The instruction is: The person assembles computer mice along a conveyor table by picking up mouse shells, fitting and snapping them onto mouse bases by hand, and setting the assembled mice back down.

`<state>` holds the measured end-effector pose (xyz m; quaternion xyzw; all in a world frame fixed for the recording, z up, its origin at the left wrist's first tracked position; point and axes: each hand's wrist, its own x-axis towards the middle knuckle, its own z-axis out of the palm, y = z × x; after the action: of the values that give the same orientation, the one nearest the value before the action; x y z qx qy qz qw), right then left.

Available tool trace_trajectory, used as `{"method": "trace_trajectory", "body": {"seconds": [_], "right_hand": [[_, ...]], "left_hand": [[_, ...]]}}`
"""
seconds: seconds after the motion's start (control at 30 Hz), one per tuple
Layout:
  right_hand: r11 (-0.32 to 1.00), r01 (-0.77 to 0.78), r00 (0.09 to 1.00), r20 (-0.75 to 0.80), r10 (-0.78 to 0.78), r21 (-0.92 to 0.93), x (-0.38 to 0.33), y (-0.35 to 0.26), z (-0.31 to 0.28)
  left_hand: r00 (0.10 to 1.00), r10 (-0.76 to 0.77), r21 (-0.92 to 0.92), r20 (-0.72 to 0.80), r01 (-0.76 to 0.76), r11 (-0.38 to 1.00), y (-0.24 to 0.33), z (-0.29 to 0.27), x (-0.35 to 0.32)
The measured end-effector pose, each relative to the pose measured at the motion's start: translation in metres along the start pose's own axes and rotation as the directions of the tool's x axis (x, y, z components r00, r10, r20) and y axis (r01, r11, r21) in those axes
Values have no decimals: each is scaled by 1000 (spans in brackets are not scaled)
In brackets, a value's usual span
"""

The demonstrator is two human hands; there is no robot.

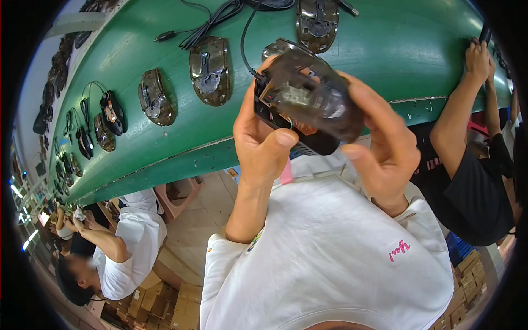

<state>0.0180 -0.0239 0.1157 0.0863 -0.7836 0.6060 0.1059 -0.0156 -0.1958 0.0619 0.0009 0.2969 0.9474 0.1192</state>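
I hold a dark computer mouse (308, 99) with a see-through smoky top shell up over the edge of a green conveyor belt (385, 49). My left hand (261, 143) grips its left side, thumb across the lower edge. My right hand (385, 154) clasps the right side, with the thumb pressed near the bottom and the fingers over the shell. A black cable (245, 44) runs from the front of the mouse up onto the belt. Parts inside the mouse show through the shell.
Several translucent mouse shells (209, 69) lie in a row along the belt, with a bundled black cable (212, 22) near the top. One co-worker in white (132, 242) sits at left; another in black (473, 181) reaches onto the belt at right. Cardboard boxes (176, 302) lie below.
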Motion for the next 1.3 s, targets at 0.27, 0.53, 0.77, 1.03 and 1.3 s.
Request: {"method": "trace_trajectory", "body": {"seconds": [0.27,0.53,0.77,1.03,1.3], "right_hand": [[926,-200,971,-58,230,320,9,10,-6],[921,-187,972,-73,224,341,5,16,-2],[919,-174,975,-66,211,354,4,18,-4],[915,-167,978,-58,202,367,4,19,-2],[909,-175,975,-63,214,378,3,18,4]], "left_hand": [[992,-95,-34,-86,92,995,16,20,-3],[995,-95,23,-13,95,995,25,21,-6],[990,-131,-79,50,135,988,27,13,-9],[984,-173,-235,52,180,955,32,12,-12],[986,-153,-192,67,163,968,33,6,-15]]}}
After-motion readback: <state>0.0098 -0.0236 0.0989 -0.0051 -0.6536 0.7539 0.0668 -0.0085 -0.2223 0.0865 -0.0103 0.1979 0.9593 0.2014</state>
